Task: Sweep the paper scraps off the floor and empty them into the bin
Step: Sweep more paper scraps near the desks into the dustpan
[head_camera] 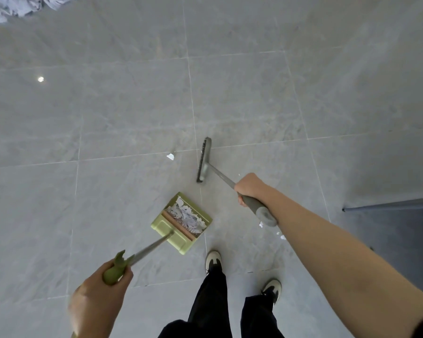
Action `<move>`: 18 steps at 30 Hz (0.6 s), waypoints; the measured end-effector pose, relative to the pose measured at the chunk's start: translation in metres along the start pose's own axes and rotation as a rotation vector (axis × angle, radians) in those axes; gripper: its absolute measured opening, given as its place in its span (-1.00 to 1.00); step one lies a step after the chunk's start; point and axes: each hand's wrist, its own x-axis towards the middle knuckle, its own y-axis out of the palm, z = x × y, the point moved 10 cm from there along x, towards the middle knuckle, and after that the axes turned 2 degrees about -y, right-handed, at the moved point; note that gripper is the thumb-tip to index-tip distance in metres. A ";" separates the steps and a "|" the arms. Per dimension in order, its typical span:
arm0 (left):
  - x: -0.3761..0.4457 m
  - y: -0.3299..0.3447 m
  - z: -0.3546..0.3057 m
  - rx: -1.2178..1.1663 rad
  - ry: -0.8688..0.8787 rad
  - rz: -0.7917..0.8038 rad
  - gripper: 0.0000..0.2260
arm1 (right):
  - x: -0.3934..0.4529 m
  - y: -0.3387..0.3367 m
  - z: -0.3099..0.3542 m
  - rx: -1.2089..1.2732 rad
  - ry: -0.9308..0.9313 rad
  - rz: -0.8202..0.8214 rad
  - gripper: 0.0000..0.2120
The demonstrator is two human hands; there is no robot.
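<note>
Closest to you, your left hand (100, 296) is wrapped round the pale green plastic grip of the long-handled dustpan (181, 223), whose metal shaft runs up and to the right from that fist to the green square pan resting on the floor just ahead of your left shoe. A heap of torn white paper scraps (187, 218) already lies inside the pan. Your right hand (248, 187) is closed round the grey handle of the broom (204, 159), and that handle slants up and to the left to a dark bristle head whose long axis runs nearly straight away from you, just beyond the pan's far corner. What the coming stroke turns on, I judge, is this: one loose white scrap (170, 156) lies just left of the broom head and beyond the pan's open mouth, so the right hand, being nearer, would have to draw it back toward you and into the pan. A few more small white bits (281, 236) lie on the floor under your right forearm, to the right of the pan. The surface is smooth grey stone-look floor tiles (132, 106) with thin pale joints. Far off at the top left lies a crumpled grey-blue cloth (17, 6); no bin is in sight.
</note>
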 end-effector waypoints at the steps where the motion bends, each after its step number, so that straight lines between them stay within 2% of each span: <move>1: 0.002 -0.001 0.003 -0.017 -0.015 -0.004 -0.88 | 0.006 0.014 0.009 0.001 -0.007 0.033 -0.87; 6: 0.010 -0.001 0.007 -0.064 -0.046 -0.020 -0.77 | 0.023 0.073 0.062 -0.009 -0.088 0.140 -0.84; 11: 0.017 0.001 0.012 -0.052 -0.092 -0.036 -0.78 | 0.047 0.115 0.078 0.045 -0.069 0.182 -0.89; 18: 0.029 0.000 0.002 0.004 -0.067 -0.063 -0.74 | 0.061 0.096 0.058 0.107 0.051 0.202 -0.91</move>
